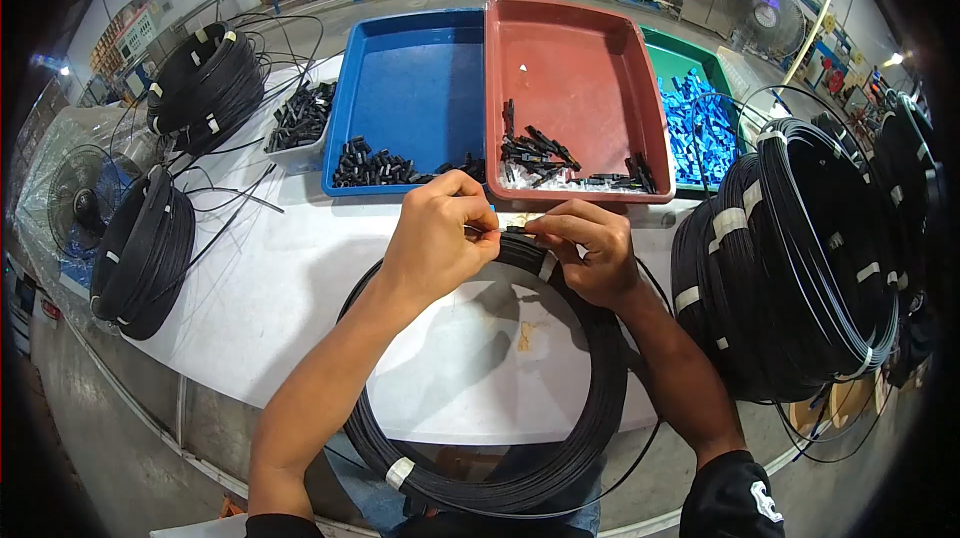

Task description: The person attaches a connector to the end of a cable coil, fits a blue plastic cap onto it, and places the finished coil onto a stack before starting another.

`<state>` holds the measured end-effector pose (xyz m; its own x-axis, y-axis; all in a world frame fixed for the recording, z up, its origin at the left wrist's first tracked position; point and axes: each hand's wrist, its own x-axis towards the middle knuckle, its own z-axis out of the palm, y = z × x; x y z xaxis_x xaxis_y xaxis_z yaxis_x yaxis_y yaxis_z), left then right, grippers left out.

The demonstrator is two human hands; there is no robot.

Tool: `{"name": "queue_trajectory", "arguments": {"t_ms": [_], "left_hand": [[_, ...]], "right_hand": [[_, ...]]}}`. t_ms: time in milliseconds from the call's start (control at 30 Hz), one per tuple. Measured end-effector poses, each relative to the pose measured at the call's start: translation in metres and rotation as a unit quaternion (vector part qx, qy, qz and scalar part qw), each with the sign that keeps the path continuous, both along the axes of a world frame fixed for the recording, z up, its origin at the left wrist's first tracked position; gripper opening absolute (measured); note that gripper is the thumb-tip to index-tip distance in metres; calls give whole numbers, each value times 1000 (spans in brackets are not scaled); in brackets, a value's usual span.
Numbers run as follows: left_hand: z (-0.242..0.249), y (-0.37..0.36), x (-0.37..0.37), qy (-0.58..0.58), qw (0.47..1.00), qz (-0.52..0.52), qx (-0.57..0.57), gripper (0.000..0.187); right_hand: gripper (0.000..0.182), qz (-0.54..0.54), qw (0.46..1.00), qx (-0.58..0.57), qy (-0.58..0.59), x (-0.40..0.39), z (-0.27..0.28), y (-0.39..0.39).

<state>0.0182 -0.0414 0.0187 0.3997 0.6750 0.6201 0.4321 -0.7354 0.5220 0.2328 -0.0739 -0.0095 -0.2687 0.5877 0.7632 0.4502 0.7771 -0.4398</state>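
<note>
My left hand (440, 233) is closed in a pinch just in front of the trays. Whatever lies between its fingertips is too small to make out. Facing it, my right hand (592, 250) pinches a small black connector piece (516, 229), and the fingertips of both hands nearly meet there. Below and around them a large coil of black cable (612, 368) lies on the white table (270, 308), overhanging its near edge toward my lap. White tape (399, 472) binds the coil at its lower left. A loose cable strand runs along the coil's right side.
Beyond my hands stand a blue tray (410, 78) with black pieces, a red tray (565, 48) with black connectors, and a green tray (668, 48) of blue parts. A small tub (298, 153) holds black pieces. Cable coils flank both sides, including a big stack (740, 268) at right.
</note>
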Motion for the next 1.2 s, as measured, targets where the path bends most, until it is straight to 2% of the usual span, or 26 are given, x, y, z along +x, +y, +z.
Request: {"name": "queue_trajectory", "arguments": {"t_ms": [167,267,600,700,767,967,1067,1133,1200], "left_hand": [[0,-1,1,14,1000,7,23,12],[0,-2,1,3,1000,-5,-3,12],[-4,-4,-1,65,995,-13,78,10],[-4,-6,-3,94,989,-23,113,9],[-2,-7,-4,107,985,-31,131,8],[2,-3,-11,140,969,-67,192,10],[-1,5,-16,178,957,-117,197,10],[2,7,-12,-10,986,-121,117,12],[7,5,-18,-54,994,-68,73,16]], "right_hand": [[36,-4,1000,-6,-7,-1,1,-2],[35,-3,1000,-9,-8,0,1,-2],[32,-8,999,25,-26,0,-1,-1],[31,-15,999,9,-33,0,4,-6],[35,-21,997,-60,-33,1,9,-9],[26,16,999,-42,15,0,5,-4],[26,14,997,-69,-10,2,7,-6],[25,6,999,-38,8,4,5,-2],[24,-1,1000,-2,25,6,3,2]]}}
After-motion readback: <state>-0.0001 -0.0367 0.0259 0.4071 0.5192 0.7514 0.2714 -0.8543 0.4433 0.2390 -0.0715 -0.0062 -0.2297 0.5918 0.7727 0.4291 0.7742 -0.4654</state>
